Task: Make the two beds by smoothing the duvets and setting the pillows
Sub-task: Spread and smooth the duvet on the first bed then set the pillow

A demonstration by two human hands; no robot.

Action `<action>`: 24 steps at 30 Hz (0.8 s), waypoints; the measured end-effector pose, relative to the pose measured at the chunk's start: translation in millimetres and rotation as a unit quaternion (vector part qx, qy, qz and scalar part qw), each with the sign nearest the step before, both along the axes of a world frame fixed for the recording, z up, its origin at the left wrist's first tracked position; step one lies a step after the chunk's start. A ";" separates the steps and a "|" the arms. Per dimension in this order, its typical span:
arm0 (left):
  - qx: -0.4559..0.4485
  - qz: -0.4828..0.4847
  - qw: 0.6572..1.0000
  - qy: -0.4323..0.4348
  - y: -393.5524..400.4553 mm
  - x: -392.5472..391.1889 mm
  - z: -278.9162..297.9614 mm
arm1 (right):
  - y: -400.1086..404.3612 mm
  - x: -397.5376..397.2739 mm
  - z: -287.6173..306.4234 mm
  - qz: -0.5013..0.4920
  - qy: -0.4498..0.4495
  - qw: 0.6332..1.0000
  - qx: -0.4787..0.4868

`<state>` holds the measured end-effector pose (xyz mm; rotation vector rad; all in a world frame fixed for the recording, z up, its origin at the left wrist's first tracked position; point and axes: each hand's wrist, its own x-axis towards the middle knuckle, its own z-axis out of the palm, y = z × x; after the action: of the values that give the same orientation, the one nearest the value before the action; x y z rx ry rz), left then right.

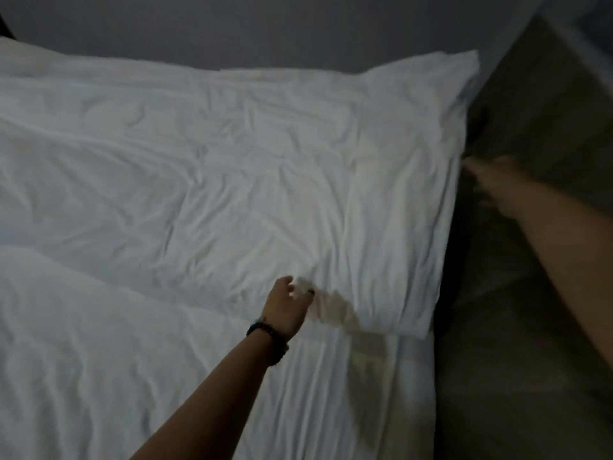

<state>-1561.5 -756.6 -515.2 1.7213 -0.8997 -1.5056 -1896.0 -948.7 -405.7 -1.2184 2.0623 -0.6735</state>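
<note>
A big white pillow (252,167) lies across the head of the bed against a dark headboard. My left hand (288,303), with a dark beaded band on the wrist, pinches a fold of the pillow's near edge. At the pillow's right end hovers my right hand (494,184); it is blurred, with its fingertips at the edge of the fabric, and its grip is unclear. A crumpled white duvet (86,343) covers the lower left, and the white bottom sheet (358,393) shows under my left forearm.
A dark grey headboard (265,31) runs along the top. Right of the bed, a narrow strip of dim brownish floor (517,343) leads to a wall or piece of furniture (544,104). The mattress edge drops off at the right.
</note>
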 end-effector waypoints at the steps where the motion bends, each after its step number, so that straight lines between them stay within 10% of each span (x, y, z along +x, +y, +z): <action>1: 0.035 -0.006 0.999 -0.026 0.8 -0.4 -18.1 | 27.9 9.5 -11.7 0.010 -0.004 1.000 -0.001; 5: 0.110 0.069 0.990 -0.049 -0.6 -2.0 -61.0 | 121.3 63.2 -98.2 0.029 -0.105 0.981 0.161; 11: 0.199 0.167 0.963 0.072 -15.4 0.0 -77.9 | 181.8 80.0 -176.1 -0.130 -0.172 0.971 0.103; 24: 0.124 0.071 0.971 -0.194 88.0 30.6 -43.6 | 250.7 78.3 -152.2 -0.085 -0.193 0.961 0.179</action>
<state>-1530.9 -668.6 -558.8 2.2663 -0.7791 -1.2490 -1817.6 -698.0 -557.9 -0.6514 1.8634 -0.5351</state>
